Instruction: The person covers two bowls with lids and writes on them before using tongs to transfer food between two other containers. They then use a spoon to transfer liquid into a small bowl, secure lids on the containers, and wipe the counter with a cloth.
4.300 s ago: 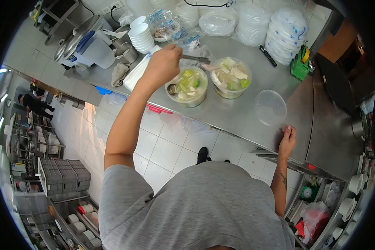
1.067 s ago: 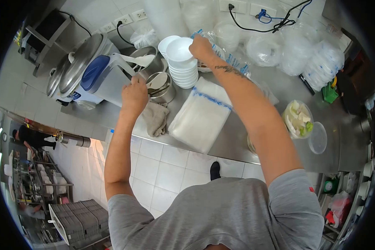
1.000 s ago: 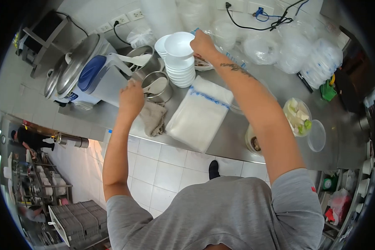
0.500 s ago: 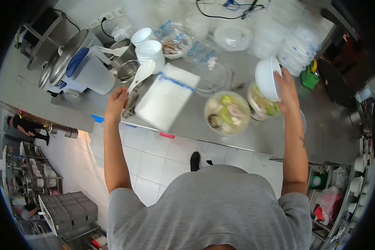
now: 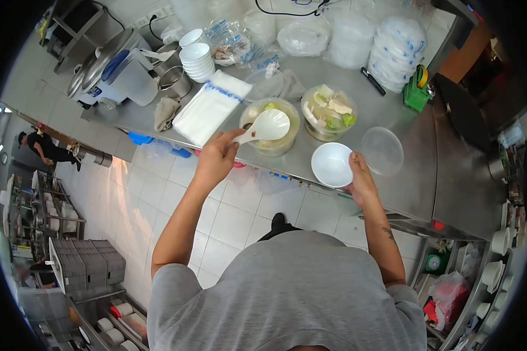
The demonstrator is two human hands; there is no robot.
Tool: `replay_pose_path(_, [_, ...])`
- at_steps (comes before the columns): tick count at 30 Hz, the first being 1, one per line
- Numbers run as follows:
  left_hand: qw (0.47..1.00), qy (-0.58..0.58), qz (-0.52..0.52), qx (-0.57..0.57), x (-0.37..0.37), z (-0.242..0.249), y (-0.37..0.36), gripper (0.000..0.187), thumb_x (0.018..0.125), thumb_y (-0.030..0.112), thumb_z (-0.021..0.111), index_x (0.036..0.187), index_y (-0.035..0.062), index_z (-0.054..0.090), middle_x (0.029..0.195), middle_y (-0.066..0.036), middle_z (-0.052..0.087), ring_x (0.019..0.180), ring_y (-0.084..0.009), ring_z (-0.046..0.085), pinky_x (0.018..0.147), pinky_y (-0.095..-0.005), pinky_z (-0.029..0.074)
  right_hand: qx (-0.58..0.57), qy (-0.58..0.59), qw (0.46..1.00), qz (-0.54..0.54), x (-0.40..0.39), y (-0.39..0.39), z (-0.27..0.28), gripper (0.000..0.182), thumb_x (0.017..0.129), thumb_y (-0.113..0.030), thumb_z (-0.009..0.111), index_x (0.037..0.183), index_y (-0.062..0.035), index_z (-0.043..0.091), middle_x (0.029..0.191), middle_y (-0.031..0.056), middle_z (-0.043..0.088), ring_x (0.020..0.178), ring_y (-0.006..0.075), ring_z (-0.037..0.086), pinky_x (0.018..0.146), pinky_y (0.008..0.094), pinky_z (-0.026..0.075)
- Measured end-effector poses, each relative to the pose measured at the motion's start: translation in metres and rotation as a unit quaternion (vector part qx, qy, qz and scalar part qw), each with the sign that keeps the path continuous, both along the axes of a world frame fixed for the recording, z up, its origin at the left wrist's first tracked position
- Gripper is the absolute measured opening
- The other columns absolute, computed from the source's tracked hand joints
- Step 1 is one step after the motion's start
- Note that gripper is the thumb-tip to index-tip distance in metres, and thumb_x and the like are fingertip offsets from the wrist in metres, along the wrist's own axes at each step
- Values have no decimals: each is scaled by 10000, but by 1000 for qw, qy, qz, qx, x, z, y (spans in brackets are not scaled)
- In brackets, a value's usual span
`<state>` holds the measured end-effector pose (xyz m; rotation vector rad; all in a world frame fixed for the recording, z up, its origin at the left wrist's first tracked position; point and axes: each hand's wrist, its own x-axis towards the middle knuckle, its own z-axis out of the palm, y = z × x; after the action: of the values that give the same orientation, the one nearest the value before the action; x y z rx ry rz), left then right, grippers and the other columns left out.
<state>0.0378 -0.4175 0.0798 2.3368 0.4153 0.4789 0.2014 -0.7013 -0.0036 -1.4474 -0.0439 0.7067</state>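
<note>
My left hand grips the handle of a white ladle, whose bowl is over the left soup container. Whether the ladle touches the soup cannot be made out. My right hand holds a white bowl by its right rim, its opening facing up, near the counter's front edge. Behind that bowl stands a second clear container filled with greens and pale pieces in broth. A clear round lid lies on the counter to the right of the bowl.
A stack of white plastic bags, a cloth and stacked white bowls are at the left. Wrapped containers, a black marker and a green tape dispenser stand at the back right. A person is far left.
My left hand has moved right with the ladle, over the left soup container. My right hand has brought the bowl down and nearer, turning it from tilted to upright. The camera view has shifted.
</note>
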Motion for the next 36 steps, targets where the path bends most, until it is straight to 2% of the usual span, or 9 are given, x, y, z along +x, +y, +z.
replay_pose_path(2, [999, 3, 5, 31, 4, -7, -1, 297, 837, 26, 555, 1116, 99, 627, 763, -127, 548, 661, -262, 553, 632, -351, 449, 4, 19, 1000, 20, -8, 8, 6, 483, 971, -475, 356, 1260, -88, 375, 1161, 108, 500, 956, 217, 599, 686, 384, 556])
replay_pose_path(13, [998, 23, 17, 49, 5, -21, 2, 292, 825, 39, 559, 1098, 108, 637, 727, -125, 527, 644, -274, 547, 626, -375, 450, 37, 27, 997, 65, -11, 35, -4, 567, 961, -523, 334, 1308, -76, 371, 1169, 119, 538, 953, 218, 619, 689, 374, 558])
replay_pose_path(19, [1000, 11, 2, 16, 8, -32, 10, 285, 831, 46, 566, 1101, 102, 637, 775, -134, 564, 668, -260, 564, 649, -352, 458, 59, 4, 998, 29, -16, 48, 3, 600, 941, -573, 329, 1234, -54, 397, 988, 107, 576, 717, 152, 633, 561, 273, 539])
replay_pose_path(22, [997, 31, 11, -68, 10, -35, 17, 286, 843, 48, 563, 1114, 103, 637, 870, -129, 618, 687, -223, 577, 663, -331, 460, 49, -13, 999, 18, -13, 52, -3, 601, 939, -575, 329, 1220, -51, 416, 979, 101, 574, 725, 139, 630, 535, 258, 534])
replay_pose_path(25, [986, 78, 29, -146, 12, -28, 18, 290, 851, 41, 557, 1124, 98, 637, 971, -122, 649, 742, -190, 591, 701, -319, 464, 34, 19, 999, 33, -9, 52, -4, 574, 963, -520, 333, 1304, -63, 397, 1161, 117, 549, 939, 197, 622, 677, 334, 552])
replay_pose_path(28, [980, 100, 33, -172, 14, -17, 15, 292, 850, 29, 552, 1122, 87, 640, 1012, -124, 656, 833, -185, 599, 764, -310, 463, 52, 15, 998, 34, -8, 55, -9, 567, 966, -512, 334, 1304, -61, 397, 1154, 116, 556, 958, 189, 617, 701, 334, 548])
replay_pose_path(31, [982, 58, 4, -180, 17, -15, 11, 289, 847, 23, 551, 1117, 74, 641, 1036, -138, 649, 923, -199, 596, 822, -301, 452, 75, -11, 997, -10, -11, 64, -10, 581, 946, -559, 332, 1235, -62, 420, 1002, 94, 575, 768, 134, 635, 558, 265, 546])
replay_pose_path(34, [984, 44, -18, -173, 18, -15, 5, 293, 844, 18, 552, 1120, 63, 637, 1063, -149, 638, 956, -216, 595, 848, -299, 444, 90, -6, 995, -29, -14, 66, -2, 581, 945, -559, 335, 1238, -65, 419, 1034, 96, 573, 800, 139, 637, 585, 273, 551])
replay_pose_path(36, [986, 34, -40, -159, 19, -14, -1, 296, 848, 10, 547, 1127, 60, 632, 1002, -107, 619, 866, -176, 552, 776, -275, 426, 86, 12, 996, -16, -12, 63, 0, 583, 959, -525, 342, 1299, -54, 387, 1147, 112, 547, 964, 177, 604, 729, 322, 533])
